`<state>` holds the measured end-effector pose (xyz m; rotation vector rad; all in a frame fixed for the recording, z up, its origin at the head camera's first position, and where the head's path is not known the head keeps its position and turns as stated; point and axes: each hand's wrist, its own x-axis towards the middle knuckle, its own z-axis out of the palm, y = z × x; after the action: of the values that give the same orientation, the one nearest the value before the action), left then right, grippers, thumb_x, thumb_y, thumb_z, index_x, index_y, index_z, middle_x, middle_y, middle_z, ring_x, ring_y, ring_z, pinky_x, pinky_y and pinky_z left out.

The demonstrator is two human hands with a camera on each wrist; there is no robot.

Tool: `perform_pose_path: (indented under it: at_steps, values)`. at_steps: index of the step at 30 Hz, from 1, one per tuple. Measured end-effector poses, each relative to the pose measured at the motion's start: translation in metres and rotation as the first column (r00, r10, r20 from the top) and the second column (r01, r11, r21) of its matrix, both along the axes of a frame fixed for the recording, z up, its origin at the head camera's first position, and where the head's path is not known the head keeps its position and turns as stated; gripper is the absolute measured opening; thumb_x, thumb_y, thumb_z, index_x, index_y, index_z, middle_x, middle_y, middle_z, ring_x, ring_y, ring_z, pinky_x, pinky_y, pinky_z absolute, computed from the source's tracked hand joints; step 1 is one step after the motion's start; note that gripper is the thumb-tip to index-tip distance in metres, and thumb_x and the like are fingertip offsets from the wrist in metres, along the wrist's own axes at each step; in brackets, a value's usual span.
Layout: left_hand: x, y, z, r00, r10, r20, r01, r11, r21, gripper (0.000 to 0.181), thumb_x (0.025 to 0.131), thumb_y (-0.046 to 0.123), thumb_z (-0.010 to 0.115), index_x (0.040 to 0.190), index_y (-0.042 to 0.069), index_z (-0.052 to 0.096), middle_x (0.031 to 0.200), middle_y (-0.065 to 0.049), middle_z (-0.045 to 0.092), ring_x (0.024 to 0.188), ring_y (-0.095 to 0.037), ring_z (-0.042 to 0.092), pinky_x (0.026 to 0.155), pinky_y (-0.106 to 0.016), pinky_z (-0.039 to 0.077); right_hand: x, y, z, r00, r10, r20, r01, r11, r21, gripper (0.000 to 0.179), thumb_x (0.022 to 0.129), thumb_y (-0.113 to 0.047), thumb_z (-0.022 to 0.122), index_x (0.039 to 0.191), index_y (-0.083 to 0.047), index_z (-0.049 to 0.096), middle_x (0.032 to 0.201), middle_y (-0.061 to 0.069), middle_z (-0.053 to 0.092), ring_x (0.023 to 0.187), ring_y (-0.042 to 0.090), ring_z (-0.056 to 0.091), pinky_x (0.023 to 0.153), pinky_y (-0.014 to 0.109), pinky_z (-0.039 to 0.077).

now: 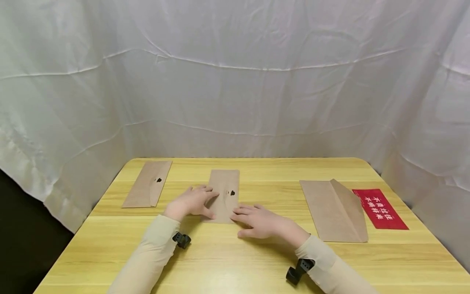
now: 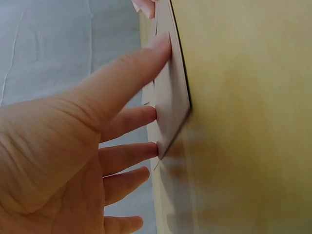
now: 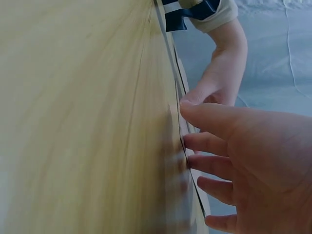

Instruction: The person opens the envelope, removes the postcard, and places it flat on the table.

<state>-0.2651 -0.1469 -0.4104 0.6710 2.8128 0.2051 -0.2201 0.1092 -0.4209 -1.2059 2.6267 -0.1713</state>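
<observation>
A closed brown paper envelope with a small black hat mark lies in the middle of the table. My left hand rests on its left side, thumb and fingers spread. In the left wrist view the left thumb and fingertips touch the envelope. At the lower right edge of that envelope, my right hand has its fingers extended, some fingertips at the edge. The right wrist view shows the right hand with loosely straight fingers along the thin envelope edge. Neither hand pinches the paper.
Another closed brown envelope lies at the far left. On the right lies a brown envelope with its pointed flap out. A red card with white characters is beside it. A white curtain hangs behind the table.
</observation>
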Motion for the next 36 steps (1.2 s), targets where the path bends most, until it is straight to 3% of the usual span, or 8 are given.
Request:
perform_pose_path:
  at_steps: [7, 14, 21, 29, 36]
  values:
    - [0.005, 0.007, -0.002, 0.999, -0.026, 0.037, 0.026, 1.000, -0.007, 0.087, 0.076, 0.057, 0.074, 0.149, 0.022, 0.041, 0.160, -0.012, 0.030, 0.149, -0.036, 0.023, 0.116, -0.066, 0.018, 0.004, 0.019, -0.001, 0.998, -0.001, 0.058, 0.003, 0.999, -0.044, 0.055, 0.098, -0.044, 0.051, 0.147, -0.019, 0.045, 0.156, 0.004, 0.038, 0.148, 0.028, 0.029, 0.118, 0.056, 0.024]
    - [0.011, 0.018, 0.000, 0.997, -0.077, 0.025, 0.078, 0.996, -0.035, 0.084, 0.076, 0.058, 0.074, 0.147, 0.025, 0.045, 0.157, -0.008, 0.035, 0.148, -0.033, 0.028, 0.115, -0.068, 0.019, 0.014, 0.042, 0.000, 0.997, -0.014, 0.072, 0.017, 0.999, -0.047, 0.053, 0.099, -0.043, 0.051, 0.147, -0.021, 0.045, 0.156, 0.001, 0.039, 0.148, 0.029, 0.029, 0.116, 0.060, 0.024]
    - [0.018, 0.027, -0.002, 0.993, -0.116, -0.004, 0.115, 0.992, -0.049, 0.081, 0.075, 0.058, 0.075, 0.145, 0.026, 0.048, 0.155, -0.004, 0.040, 0.147, -0.028, 0.032, 0.115, -0.065, 0.021, 0.026, 0.059, 0.000, 1.000, -0.002, 0.024, 0.004, 0.998, -0.061, 0.052, 0.099, -0.043, 0.051, 0.146, -0.022, 0.047, 0.154, 0.001, 0.043, 0.146, 0.031, 0.033, 0.114, 0.062, 0.028]
    - [0.027, 0.040, -0.003, 0.991, -0.136, -0.005, 0.135, 0.989, -0.064, 0.086, 0.076, 0.061, 0.072, 0.148, 0.023, 0.044, 0.157, -0.003, 0.037, 0.147, -0.025, 0.031, 0.118, -0.061, 0.020, 0.036, 0.072, -0.002, 1.000, -0.019, -0.020, 0.018, 0.999, -0.051, 0.052, 0.099, -0.046, 0.050, 0.146, -0.024, 0.047, 0.152, 0.000, 0.044, 0.145, 0.028, 0.035, 0.115, 0.059, 0.027]
    - [0.030, 0.048, -0.002, 0.989, -0.151, -0.010, 0.150, 0.986, -0.068, 0.086, 0.078, 0.063, 0.069, 0.149, 0.023, 0.041, 0.158, -0.002, 0.034, 0.148, -0.024, 0.029, 0.118, -0.061, 0.020, 0.044, 0.078, 0.002, 0.994, -0.012, -0.107, 0.006, 0.998, -0.060, 0.049, 0.098, -0.044, 0.052, 0.141, -0.021, 0.053, 0.147, 0.002, 0.052, 0.140, 0.029, 0.042, 0.111, 0.061, 0.032]
